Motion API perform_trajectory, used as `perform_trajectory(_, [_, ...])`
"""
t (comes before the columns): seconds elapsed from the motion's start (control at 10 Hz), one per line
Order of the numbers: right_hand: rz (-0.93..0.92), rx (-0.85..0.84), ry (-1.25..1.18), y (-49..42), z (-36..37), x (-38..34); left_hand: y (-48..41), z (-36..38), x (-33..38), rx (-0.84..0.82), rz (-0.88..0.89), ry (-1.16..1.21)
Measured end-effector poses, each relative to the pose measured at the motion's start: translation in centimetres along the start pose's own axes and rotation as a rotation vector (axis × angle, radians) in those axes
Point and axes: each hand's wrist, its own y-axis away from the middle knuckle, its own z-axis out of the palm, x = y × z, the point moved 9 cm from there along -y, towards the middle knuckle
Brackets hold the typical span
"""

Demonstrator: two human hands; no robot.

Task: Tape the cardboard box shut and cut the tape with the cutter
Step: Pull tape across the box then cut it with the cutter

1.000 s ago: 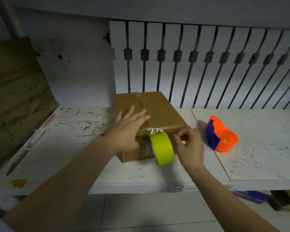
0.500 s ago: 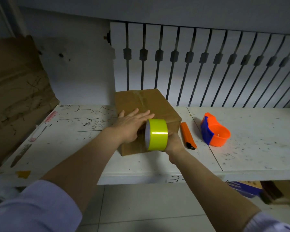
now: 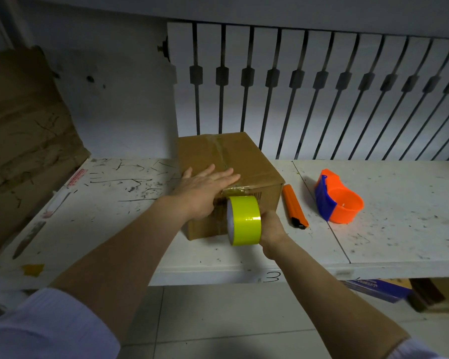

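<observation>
the cardboard box (image 3: 233, 174) sits closed on the white table (image 3: 399, 229), near the front edge, with its long axis running away from the viewer and angled slightly left; nothing of its contents is visible. a strip of clear tape (image 3: 222, 151) runs along the top seam on the same axis and folds over the near top edge. the left hand (image 3: 205, 193) lies palm down on the near part of the top, fingers extended and close together, pressing flat without gripping. the right hand (image 3: 270, 228) is closed around the yellow-green tape roll (image 3: 244, 220), which is held against the box's front face with its round opening facing left. the orange cutter (image 3: 294, 206) lies flat on the table just right of the box, untouched, long axis running front to back, dark tip toward the viewer. an orange and blue tape dispenser (image 3: 338, 202) stands further right, its open ring showing nothing inside.
</observation>
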Motion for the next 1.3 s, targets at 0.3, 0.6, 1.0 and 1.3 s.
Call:
perform_trajectory(0.3, [-0.008, 0.047, 0.304, -0.4, -1.7, 2.2, 0.0, 0.0, 0.0, 0.01, 0.0, 0.003])
perform_trajectory(0.6, [-0.009, 0.007, 0.658, 0.3, -2.9, 4.4, -0.1, -0.1, 0.0, -0.026, 0.018, 0.024])
perform_trajectory(1.0, [0.037, -0.036, 0.739, 1.0, -1.8, 5.6, 8.8, -2.7, -0.6, 0.807, -0.369, 0.355])
perform_trajectory(1.3, [-0.093, 0.008, 1.337, 0.8, -2.5, 1.9, 7.3, 7.7, 2.2, 0.087, -0.744, 1.698])
